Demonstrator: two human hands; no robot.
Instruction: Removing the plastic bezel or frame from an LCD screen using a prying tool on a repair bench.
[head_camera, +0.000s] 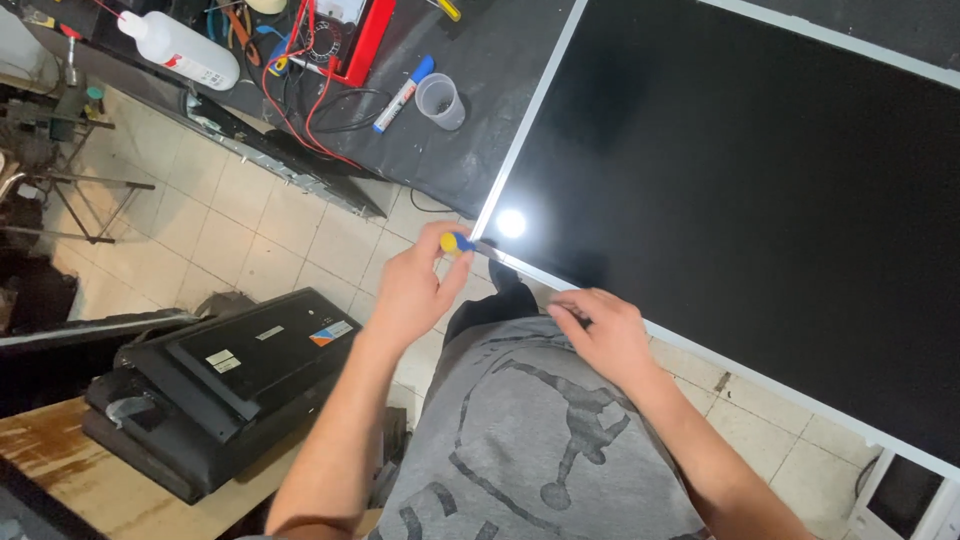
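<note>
Left hand (410, 290) grips yellow-and-blue screwdriver (462, 242), tip at corner of big black screen panel (740, 170) lying flat on dark workbench (480, 70). Right hand (600, 335) curled, fingertips on panel's near edge. Tiled floor (240, 230) below; black casing (230, 370) on wooden table (60, 450).

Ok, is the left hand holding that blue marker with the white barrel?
No, the left hand grips a tool with a yellow and blue handle at the panel's corner, while the marker lies on the dark bench.
</note>
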